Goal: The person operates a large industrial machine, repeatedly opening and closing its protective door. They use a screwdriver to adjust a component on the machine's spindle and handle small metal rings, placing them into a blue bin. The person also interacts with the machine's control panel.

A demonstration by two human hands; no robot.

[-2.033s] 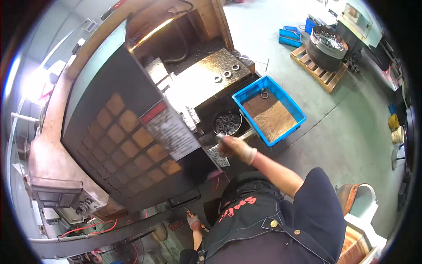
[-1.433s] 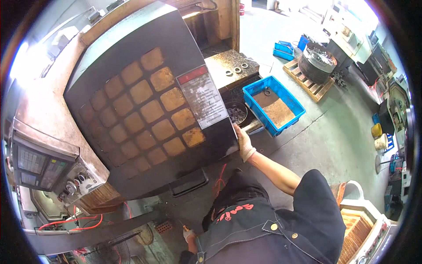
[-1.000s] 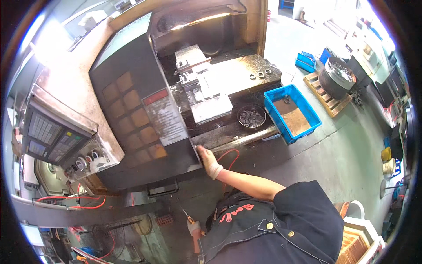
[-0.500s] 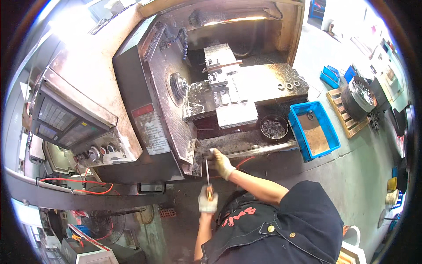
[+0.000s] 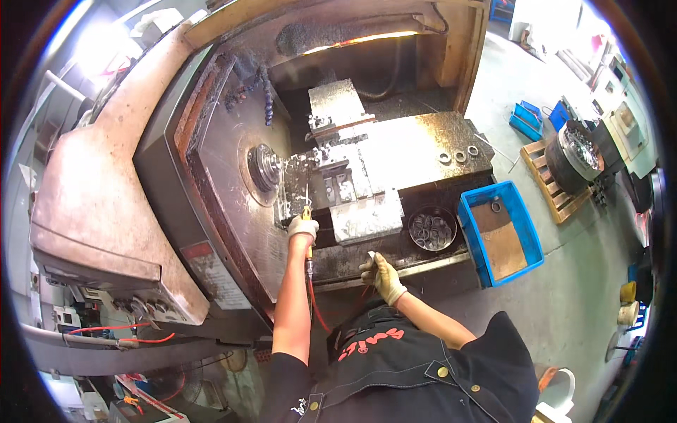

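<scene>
My left hand (image 5: 303, 228), in a pale work glove, is closed around a yellow air blow gun (image 5: 307, 212). Its thin nozzle points into the lathe, between the round chuck (image 5: 264, 167) and the tool slide (image 5: 366, 216). From the gun's lower end a red air hose (image 5: 316, 307) hangs toward my body. My right hand (image 5: 388, 279), also gloved, is in front of the machine's front edge, its fingers pinched on a small light-coloured piece (image 5: 371, 254) whose kind is too small to make out.
A round pan (image 5: 431, 244) of metal rings sits right of the slide. Several rings (image 5: 460, 156) stand on the flat machine cover. A blue bin (image 5: 471, 242) with one ring inside stands at the right, before a wooden pallet (image 5: 549, 187). The control box (image 5: 99, 264) juts out at left.
My left hand has carried the blow gun forward and up into the lathe, away from my right hand. My right hand has moved right and slightly nearer my body. The head view has shifted.
</scene>
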